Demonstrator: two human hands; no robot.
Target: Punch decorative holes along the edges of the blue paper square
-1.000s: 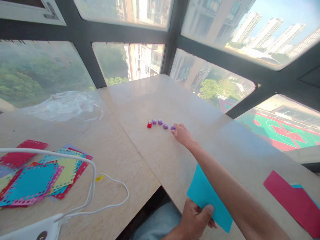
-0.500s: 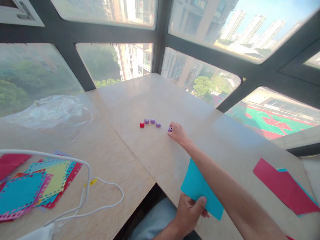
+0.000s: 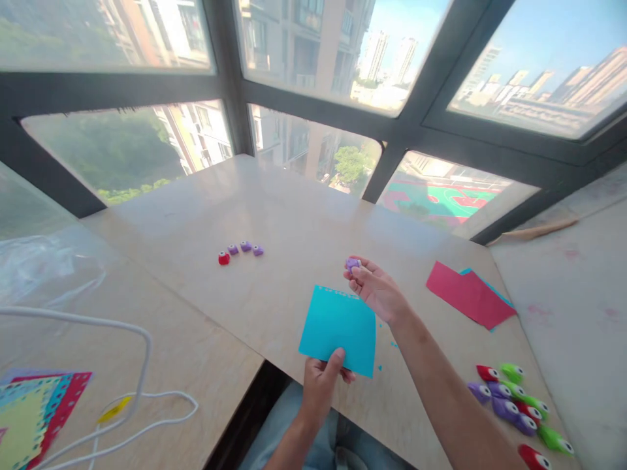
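"Blue paper [image 3: 337,333] in your left hand [image 3: 321,385]: is that a secure hold?"

"Only along the near edge. My thumb presses on top, my fingers curl underneath. Any push at the far edge might make it sag or buckle, since nothing seems to brace it there."

"And your right hand [image 3: 377,287]?"

"Narrowed, with a small purple punch [image 3: 351,264] between thumb and fingers, just beyond that far edge and apart from it, as far as I can tell."

"What could spoil things?"

"The edge has a row of small holes [image 3: 337,292]; cutting over them could tear the strip between. A squeeze at an angle could twist the punch from my fingertips, too. (Blue scraps [image 3: 381,367] lie by my forearm [image 3: 431,365], easily brushed about.)"

"The other punches?"

"Four [image 3: 245,246] sit well apart, on the left. The cluster [image 3: 507,408] on the right is near my forearm, so a careless sweep might scatter it."
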